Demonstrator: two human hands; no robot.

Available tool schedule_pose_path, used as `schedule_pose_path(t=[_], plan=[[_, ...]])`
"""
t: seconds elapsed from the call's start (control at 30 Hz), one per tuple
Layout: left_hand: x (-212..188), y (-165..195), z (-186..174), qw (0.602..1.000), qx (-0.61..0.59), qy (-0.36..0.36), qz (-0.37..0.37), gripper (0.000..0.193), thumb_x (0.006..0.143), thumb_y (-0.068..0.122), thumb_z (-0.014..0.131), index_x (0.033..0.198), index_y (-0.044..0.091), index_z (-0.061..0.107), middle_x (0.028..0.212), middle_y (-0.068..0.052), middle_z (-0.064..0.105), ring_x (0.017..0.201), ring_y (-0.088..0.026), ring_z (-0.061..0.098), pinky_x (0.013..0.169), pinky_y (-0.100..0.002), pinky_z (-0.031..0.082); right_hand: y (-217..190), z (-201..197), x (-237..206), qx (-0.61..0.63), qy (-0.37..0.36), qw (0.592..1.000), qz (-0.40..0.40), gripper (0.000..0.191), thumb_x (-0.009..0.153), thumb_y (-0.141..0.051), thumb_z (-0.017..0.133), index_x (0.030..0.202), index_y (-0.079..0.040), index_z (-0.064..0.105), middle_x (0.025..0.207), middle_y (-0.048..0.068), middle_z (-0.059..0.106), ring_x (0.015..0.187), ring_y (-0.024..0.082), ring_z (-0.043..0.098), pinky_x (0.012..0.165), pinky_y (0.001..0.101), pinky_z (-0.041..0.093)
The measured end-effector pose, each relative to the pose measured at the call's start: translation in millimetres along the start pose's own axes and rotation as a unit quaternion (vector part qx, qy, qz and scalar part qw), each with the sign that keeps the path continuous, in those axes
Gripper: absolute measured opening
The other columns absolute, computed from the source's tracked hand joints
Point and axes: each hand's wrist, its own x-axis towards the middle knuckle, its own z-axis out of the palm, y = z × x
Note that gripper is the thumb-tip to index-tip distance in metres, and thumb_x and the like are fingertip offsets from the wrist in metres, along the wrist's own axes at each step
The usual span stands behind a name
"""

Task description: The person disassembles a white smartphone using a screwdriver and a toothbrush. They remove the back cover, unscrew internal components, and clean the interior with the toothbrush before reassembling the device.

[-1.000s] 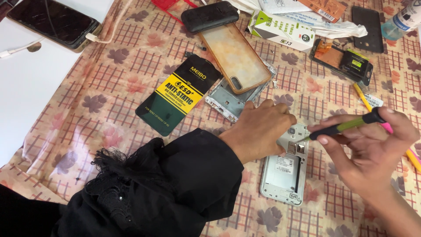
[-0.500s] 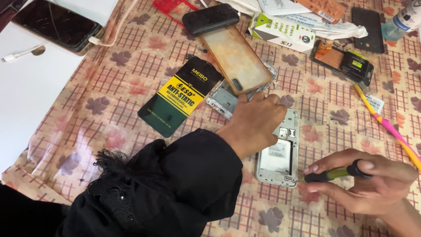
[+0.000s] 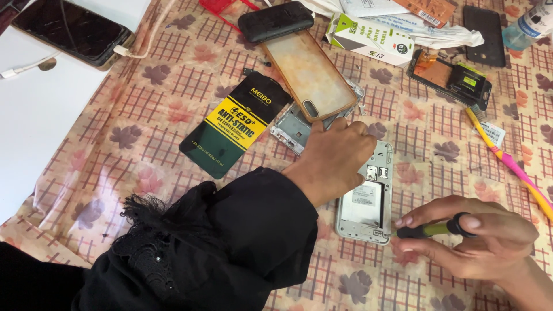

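An opened white phone (image 3: 368,201) lies back-up on the patterned tablecloth, its inside showing. My left hand (image 3: 334,158), in a black sleeve, presses down on the phone's upper left side. My right hand (image 3: 472,236) grips a small screwdriver with a green and black handle (image 3: 429,230). Its tip touches the phone's lower right corner.
A clear phone case with an orange rim (image 3: 308,72) lies over a metal frame (image 3: 291,129). Beside them are a black and yellow pouch (image 3: 236,129), a black phone (image 3: 276,20), a white box (image 3: 371,37), a circuit part (image 3: 449,78) and a pink and yellow toothbrush (image 3: 510,164).
My right hand brought the screwdriver down from the phone's top end to its lower right corner. My left hand stayed pressed on the phone.
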Motion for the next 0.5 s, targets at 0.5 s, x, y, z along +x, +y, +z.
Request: schedule_pose_path(t=[0.5], plan=[[-0.1,0.9,-2.4,1.0,-0.005,-0.006,-0.004,0.057,0.069,0.025,0.087,0.119,0.007,0.065,0.121,-0.007,0.062,0.124,-0.03,0.055,0.102,-0.064,0.039,1.6,0.2,-1.6,-0.019,-0.006,1.0,-0.006,0.091,0.074,-0.008,0.089,0.148,-0.02,0.039,0.097,0.016,0.076,0.087,0.024,0.083,0.07,0.0337,0.067]])
